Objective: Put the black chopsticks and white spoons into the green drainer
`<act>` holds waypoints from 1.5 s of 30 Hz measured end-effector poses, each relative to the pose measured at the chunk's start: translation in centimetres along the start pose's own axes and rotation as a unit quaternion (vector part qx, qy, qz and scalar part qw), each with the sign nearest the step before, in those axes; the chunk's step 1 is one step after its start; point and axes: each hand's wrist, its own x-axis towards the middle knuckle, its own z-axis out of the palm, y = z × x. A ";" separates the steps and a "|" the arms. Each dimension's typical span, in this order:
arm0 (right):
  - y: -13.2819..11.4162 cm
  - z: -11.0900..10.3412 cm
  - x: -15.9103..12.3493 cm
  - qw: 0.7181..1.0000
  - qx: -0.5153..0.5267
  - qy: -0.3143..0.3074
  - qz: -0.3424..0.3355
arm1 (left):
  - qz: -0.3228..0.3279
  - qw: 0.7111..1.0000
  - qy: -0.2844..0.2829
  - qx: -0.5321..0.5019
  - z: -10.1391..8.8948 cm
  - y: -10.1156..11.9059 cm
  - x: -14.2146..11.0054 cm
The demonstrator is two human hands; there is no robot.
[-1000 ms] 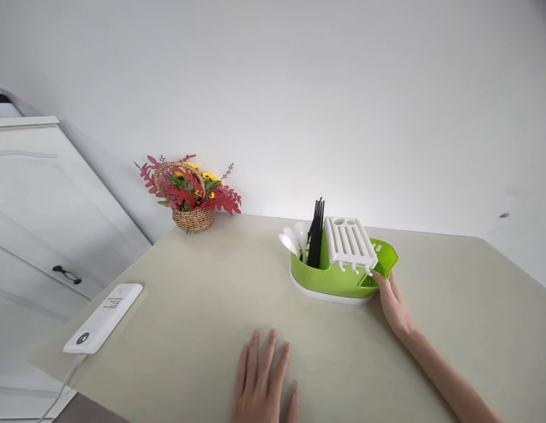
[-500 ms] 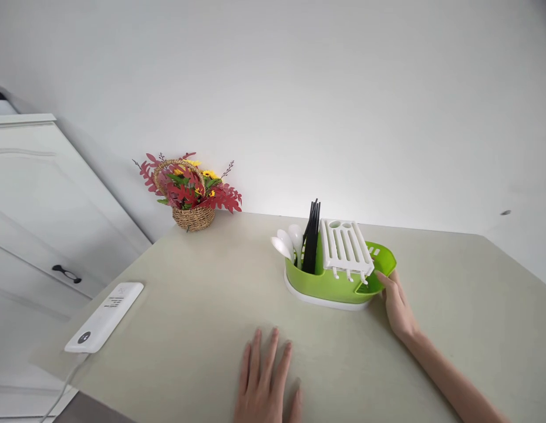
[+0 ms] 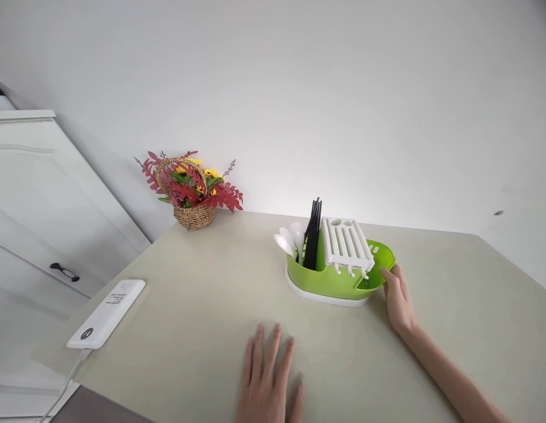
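A green utensil holder [image 3: 328, 283] with a white base stands on the table, right of centre. Several white spoons [image 3: 287, 239] and a bundle of black chopsticks [image 3: 313, 241] stand upright in its left part. Over its middle sits a white slotted rack [image 3: 349, 244] with small hooks along the front. My right hand [image 3: 398, 296] grips the holder's right end, the thumb at the rim and the fingers partly hidden outside it. My left hand [image 3: 268, 376] lies palm down on the tabletop in front, fingers spread, holding nothing.
A wicker basket of artificial flowers [image 3: 194, 216] stands at the back left by the wall. A white power strip [image 3: 106, 314] with a cable lies near the table's left edge. Beyond that edge is a white cabinet [image 3: 30, 200] with a dark handle.
The utensil holder has shifted slightly left. My right hand's thumb sits a little farther right along the rim. My left hand stays flat on the table; the view has tilted slightly.
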 end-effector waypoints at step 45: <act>-1.1 0.9 0.9 0.990 0.124 -0.067 0.014 | -0.387 0.714 0.010 -0.583 -1.4 -3.0 37.1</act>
